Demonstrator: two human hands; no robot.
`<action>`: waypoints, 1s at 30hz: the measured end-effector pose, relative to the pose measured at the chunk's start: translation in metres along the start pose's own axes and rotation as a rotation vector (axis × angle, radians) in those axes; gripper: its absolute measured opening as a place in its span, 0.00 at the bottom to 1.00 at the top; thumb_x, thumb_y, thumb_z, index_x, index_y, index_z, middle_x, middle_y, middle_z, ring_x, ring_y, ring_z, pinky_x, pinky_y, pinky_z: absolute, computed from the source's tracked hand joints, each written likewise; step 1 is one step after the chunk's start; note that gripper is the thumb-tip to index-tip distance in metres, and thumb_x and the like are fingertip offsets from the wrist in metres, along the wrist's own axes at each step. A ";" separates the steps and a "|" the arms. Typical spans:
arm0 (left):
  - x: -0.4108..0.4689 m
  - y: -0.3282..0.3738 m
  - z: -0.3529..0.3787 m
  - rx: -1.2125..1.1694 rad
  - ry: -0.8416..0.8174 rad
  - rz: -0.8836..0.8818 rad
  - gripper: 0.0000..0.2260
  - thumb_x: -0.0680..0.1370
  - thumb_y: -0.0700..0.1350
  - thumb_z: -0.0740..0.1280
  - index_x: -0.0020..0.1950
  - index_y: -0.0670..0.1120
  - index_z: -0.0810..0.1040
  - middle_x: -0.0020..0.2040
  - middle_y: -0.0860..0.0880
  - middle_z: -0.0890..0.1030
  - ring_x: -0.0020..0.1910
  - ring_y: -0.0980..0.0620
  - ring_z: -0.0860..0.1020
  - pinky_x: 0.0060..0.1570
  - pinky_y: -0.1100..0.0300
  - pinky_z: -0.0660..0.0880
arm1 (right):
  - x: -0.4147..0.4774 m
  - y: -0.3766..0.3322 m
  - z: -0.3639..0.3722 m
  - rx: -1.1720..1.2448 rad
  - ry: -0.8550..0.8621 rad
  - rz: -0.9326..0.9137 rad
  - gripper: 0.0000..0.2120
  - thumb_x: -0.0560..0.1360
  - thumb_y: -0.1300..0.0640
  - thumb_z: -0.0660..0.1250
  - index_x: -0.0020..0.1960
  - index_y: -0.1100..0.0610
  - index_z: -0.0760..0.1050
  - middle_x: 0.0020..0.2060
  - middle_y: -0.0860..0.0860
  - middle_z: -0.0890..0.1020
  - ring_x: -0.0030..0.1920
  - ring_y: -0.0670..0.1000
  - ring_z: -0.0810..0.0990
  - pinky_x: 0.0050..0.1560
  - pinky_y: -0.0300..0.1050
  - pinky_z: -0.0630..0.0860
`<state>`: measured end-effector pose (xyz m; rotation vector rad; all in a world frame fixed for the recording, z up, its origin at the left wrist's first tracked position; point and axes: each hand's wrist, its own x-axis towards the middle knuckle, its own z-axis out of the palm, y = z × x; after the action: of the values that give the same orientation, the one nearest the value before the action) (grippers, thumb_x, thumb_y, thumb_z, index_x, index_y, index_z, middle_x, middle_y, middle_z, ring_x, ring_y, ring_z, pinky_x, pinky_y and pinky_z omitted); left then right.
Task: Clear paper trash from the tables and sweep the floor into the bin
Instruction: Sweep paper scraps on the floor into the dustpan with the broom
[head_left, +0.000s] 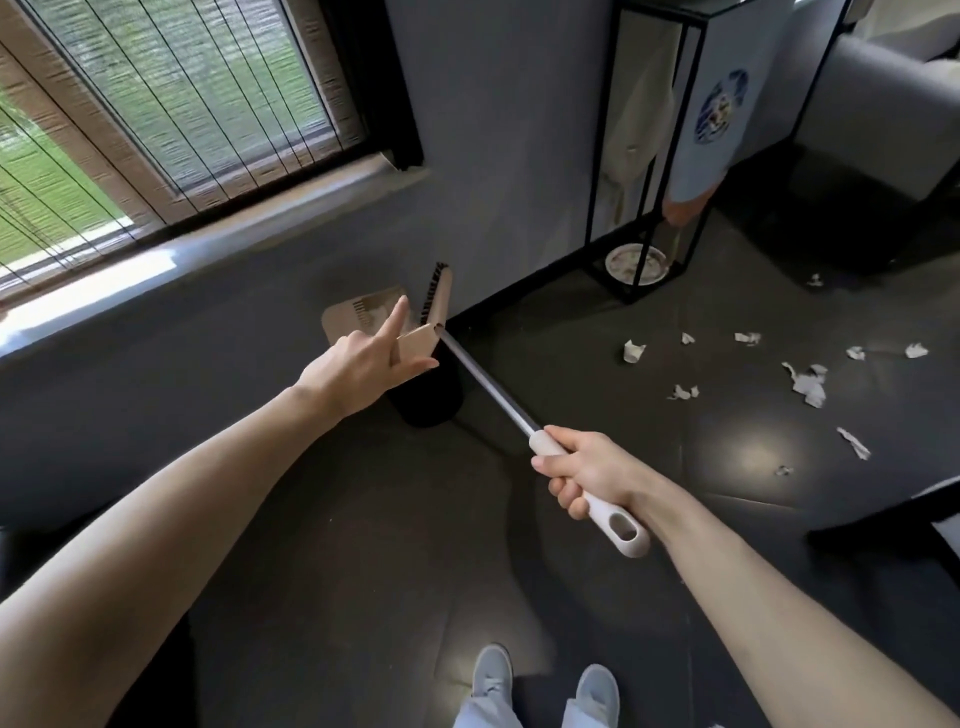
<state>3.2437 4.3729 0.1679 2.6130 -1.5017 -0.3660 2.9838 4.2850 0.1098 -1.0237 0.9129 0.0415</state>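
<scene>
My right hand (587, 475) grips the pale handle of a broom (488, 387), whose metal shaft runs up and left to a beige head with black bristles (439, 293) by the wall. My left hand (363, 364) is at that head. Its index finger points straight up, and a beige block at the shaft's end sits between the thumb and the hidden fingers. A beige dustpan (348, 317) leans on the wall just behind. A black bin (434, 400) stands on the floor below my left hand. Several torn paper scraps (808, 384) lie on the dark floor to the right.
A black metal-frame stand (647, 156) with a white plate (636, 265) at its base stands against the wall. A grey sofa (883, 119) is at the far right, and a dark furniture edge (893, 514) at the right. A window with blinds (156, 104) is on the left. My shoes (545, 680) are below.
</scene>
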 end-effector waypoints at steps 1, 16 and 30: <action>0.001 0.000 0.002 0.036 0.004 0.016 0.45 0.65 0.73 0.52 0.78 0.57 0.45 0.37 0.51 0.73 0.45 0.41 0.79 0.40 0.52 0.75 | 0.000 -0.001 -0.003 0.013 0.008 -0.003 0.28 0.79 0.65 0.63 0.75 0.52 0.60 0.30 0.52 0.67 0.21 0.43 0.65 0.19 0.33 0.63; 0.013 -0.013 0.037 0.480 -0.040 0.254 0.35 0.72 0.71 0.45 0.76 0.62 0.39 0.57 0.48 0.80 0.48 0.41 0.81 0.40 0.51 0.78 | -0.012 -0.008 -0.031 0.085 -0.009 -0.053 0.15 0.79 0.64 0.63 0.64 0.57 0.65 0.28 0.51 0.67 0.22 0.43 0.64 0.19 0.34 0.62; 0.010 -0.025 0.055 0.781 -0.057 0.660 0.34 0.70 0.68 0.28 0.74 0.57 0.34 0.41 0.50 0.78 0.37 0.50 0.82 0.25 0.59 0.67 | -0.005 0.002 -0.028 0.089 -0.024 -0.018 0.09 0.79 0.64 0.63 0.58 0.59 0.68 0.30 0.52 0.67 0.21 0.43 0.64 0.19 0.34 0.63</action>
<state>3.2551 4.3786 0.1076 2.2973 -2.8202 0.2744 2.9618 4.2667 0.1065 -0.9465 0.8767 -0.0020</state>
